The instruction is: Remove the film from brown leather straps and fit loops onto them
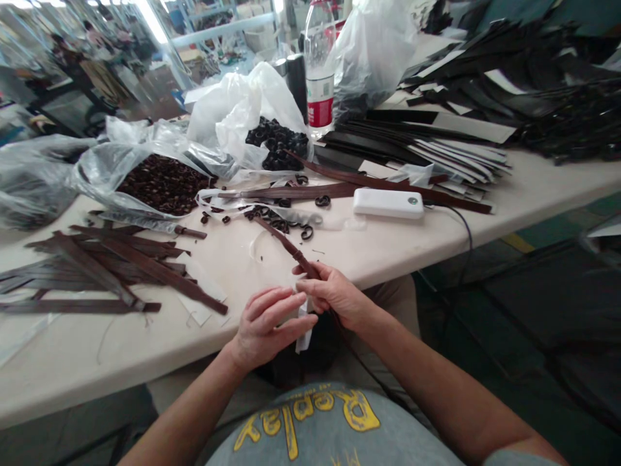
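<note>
My right hand [332,294] is closed around a brown strap [286,244], whose narrow end points up and left over the table edge. The strap's other part hangs down toward my lap. My left hand [274,321] is just left of it, fingers apart and slightly curved, with the fingertips close to my right hand. A white slip [304,333] hangs between the hands; whether a finger touches it is unclear. Small dark loops [306,232] lie on the table beyond the strap's end.
Brown straps [145,262] are piled on the table [330,249] at left. Behind are bags of brown loops [162,184] and black loops [279,142], a bottle [320,84] and black strips [388,142]. A white device [388,203] with a cable lies at right.
</note>
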### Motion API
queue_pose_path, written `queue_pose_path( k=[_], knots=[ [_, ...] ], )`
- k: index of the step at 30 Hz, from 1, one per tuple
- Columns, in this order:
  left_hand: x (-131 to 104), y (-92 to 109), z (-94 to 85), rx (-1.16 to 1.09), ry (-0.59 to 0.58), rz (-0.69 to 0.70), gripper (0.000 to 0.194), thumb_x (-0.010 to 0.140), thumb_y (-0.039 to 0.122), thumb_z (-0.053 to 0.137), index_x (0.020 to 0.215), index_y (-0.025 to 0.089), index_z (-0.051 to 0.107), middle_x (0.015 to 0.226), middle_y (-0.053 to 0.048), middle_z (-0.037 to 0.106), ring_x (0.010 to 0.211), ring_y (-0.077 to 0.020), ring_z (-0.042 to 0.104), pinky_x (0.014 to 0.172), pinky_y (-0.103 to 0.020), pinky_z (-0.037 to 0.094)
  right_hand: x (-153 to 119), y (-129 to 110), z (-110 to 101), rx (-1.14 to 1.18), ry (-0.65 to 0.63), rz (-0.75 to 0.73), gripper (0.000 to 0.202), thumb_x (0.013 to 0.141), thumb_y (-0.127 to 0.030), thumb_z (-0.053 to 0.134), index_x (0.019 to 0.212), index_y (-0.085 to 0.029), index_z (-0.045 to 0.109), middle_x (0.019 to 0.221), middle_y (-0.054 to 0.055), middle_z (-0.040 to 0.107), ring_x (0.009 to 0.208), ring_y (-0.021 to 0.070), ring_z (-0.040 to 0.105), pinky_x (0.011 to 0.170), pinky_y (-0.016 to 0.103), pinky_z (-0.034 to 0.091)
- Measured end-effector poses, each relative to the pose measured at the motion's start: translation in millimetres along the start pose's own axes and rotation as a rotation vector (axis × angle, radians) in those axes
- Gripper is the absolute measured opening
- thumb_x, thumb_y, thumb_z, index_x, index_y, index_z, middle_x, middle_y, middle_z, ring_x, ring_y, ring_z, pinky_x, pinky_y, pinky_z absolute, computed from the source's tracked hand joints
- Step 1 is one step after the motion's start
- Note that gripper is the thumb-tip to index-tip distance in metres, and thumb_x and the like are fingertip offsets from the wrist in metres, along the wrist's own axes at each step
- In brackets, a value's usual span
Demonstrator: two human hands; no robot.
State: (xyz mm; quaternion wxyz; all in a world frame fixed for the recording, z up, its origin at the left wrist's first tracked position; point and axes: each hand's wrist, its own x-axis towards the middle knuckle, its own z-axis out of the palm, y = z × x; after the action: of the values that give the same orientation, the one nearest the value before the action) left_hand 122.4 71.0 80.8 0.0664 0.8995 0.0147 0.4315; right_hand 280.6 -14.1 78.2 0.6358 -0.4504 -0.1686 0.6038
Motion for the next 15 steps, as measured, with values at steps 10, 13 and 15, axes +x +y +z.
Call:
queue_pose_path(
  k=[10, 13, 15],
  knots=[
    [-13, 13, 0.9, -0.512, -0.098, -0.580, 0.037, 0.101, 0.029, 0.041, 0.134, 0.026, 0.058, 0.135, -0.011, 0.059, 0.113, -0.0234, 0.063, 0.089, -0.037, 0.056, 3, -29, -4, 0.048, 0.029, -0.206, 0.034, 0.067, -0.036, 0.081, 0.081, -0.019, 0.055, 0.052, -0.009, 0.058, 0.033, 0.0014, 0.037, 0.035, 0.012, 0.030],
    [-4, 16, -1.4, -0.772, -0.283, -0.803, 0.041, 0.100, 0.045, 0.042, 0.124, 0.022, 0.066, 0.115, -0.009, 0.071, 0.097, -0.0221, 0.069, 0.081, -0.032, 0.056, 4, -35, -3, -0.069, 0.069, -0.285, 0.033, 0.068, -0.036, 0.081, 0.082, -0.018, 0.056, 0.055, -0.007, 0.061, 0.033, 0.0019, 0.038, 0.034, 0.013, 0.030],
    [4, 17, -1.5, -0.767, -0.376, -0.811, 0.035, 0.091, 0.046, 0.059, 0.113, 0.021, 0.072, 0.105, -0.008, 0.074, 0.094, -0.0219, 0.069, 0.081, -0.030, 0.054, 4, -37, 0, -0.190, 0.108, -0.332, 0.031, 0.070, -0.036, 0.080, 0.082, -0.018, 0.057, 0.056, -0.006, 0.063, 0.034, 0.0028, 0.040, 0.033, 0.014, 0.031]
  ],
)
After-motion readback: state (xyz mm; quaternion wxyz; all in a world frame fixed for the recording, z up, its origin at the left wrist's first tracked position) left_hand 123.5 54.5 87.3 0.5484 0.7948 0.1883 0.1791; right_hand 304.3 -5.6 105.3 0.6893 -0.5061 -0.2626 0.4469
